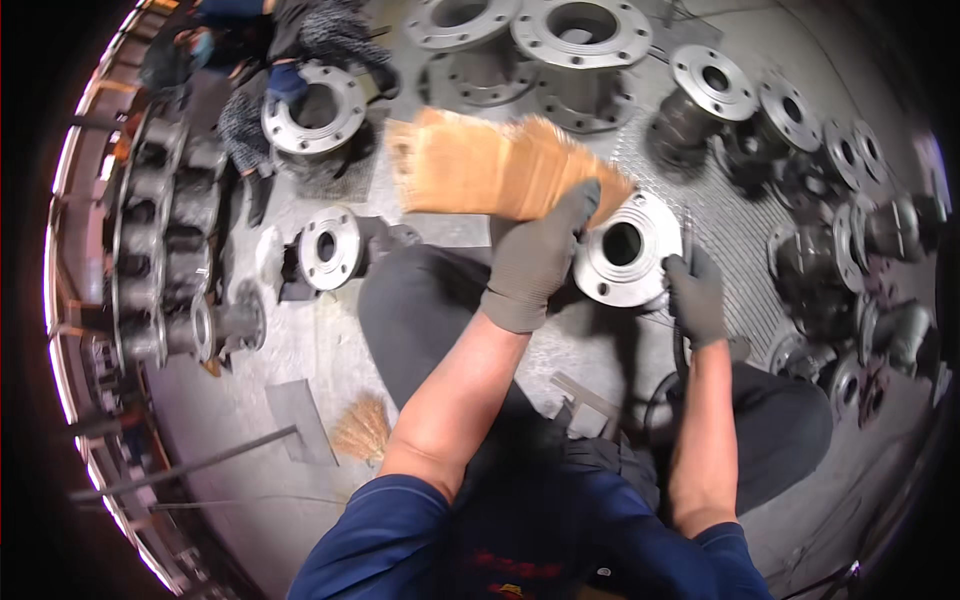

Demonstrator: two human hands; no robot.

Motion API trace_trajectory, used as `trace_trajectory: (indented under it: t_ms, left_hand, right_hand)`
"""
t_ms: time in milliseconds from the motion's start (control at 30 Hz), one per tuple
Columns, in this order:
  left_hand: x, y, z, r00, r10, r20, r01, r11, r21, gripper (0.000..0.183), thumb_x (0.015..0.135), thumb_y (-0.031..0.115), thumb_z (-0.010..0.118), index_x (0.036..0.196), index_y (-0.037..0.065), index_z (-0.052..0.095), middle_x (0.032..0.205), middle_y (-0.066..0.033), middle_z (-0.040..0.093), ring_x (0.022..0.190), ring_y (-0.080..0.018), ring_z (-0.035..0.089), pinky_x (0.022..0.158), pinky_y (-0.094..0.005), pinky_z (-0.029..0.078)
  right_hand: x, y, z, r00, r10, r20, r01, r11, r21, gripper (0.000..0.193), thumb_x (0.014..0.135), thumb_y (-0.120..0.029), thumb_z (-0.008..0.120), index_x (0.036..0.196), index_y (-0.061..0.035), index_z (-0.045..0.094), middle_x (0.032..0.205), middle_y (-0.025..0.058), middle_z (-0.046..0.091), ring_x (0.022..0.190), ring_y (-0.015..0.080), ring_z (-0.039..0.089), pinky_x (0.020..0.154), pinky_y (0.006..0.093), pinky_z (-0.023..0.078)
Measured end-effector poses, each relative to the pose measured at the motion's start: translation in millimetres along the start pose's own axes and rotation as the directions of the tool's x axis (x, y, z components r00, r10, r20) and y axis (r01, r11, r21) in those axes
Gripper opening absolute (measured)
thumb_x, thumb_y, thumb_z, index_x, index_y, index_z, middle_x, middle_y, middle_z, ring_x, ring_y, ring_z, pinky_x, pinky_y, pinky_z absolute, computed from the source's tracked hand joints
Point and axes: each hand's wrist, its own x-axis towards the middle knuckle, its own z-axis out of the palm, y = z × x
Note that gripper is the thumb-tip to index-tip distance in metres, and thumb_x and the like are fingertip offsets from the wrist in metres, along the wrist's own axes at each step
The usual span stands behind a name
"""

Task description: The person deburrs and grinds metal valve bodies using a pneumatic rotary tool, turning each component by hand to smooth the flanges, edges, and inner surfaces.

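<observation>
My left hand [545, 250], in a grey glove, grips the near right end of a brown cardboard piece [455, 165] with ragged edges, smeared by motion. Cardboard and hand are raised between my knees, beside a pipe fitting's round flange [645, 262] with bolt holes and a large bore. At that flange's right edge is my right hand [697, 298], also gloved, its fingers closed. A thin rod shows above these fingers and a dark hose-like part below them. Whether they belong to one tool I cannot tell.
Flanged pipe pieces [712, 82] stand in front and to the right; a smaller one [331, 247] lies at left. Stacked flanged parts [165, 240] line the far left. Another person [300, 40] works at upper left. A straw brush [362, 428] lies near a flat plate [302, 422].
</observation>
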Motion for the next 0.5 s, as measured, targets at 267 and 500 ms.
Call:
trace_trajectory:
  t_ms: [267,500]
  left_hand:
    - [17.3,118.3,-234.5,0.774,0.589,-0.232,-0.275,0.642,0.715,0.034,0.1,0.004,0.078,0.134,0.002,0.08,0.128,-0.0088,0.082,0.102,-0.0167,0.081,0.084,-0.031,0.066]
    - [-27.3,87.3,-373.2,0.615,0.245,-0.749,-0.053,0.961,0.271,0.052,0.094,0.019,0.092,0.138,0.001,0.07,0.127,-0.0106,0.077,0.103,-0.022,0.079,0.071,-0.0324,0.067]
  right_hand:
    - [7.7,3.4,6.2,0.996,0.0,0.089,-0.006,0.998,0.065,0.018,0.106,-0.02,0.072,0.105,-0.0017,0.069,0.071,-0.0014,0.059,0.051,0.0077,0.051,0.045,0.0288,0.041]
    - [15.2,2.9,12.7,0.991,-0.076,0.108,0.084,0.994,-0.067,0.02,0.106,-0.02,0.071,0.108,0.0004,0.07,0.075,-0.0011,0.06,0.055,0.0081,0.051,0.048,0.0299,0.04]
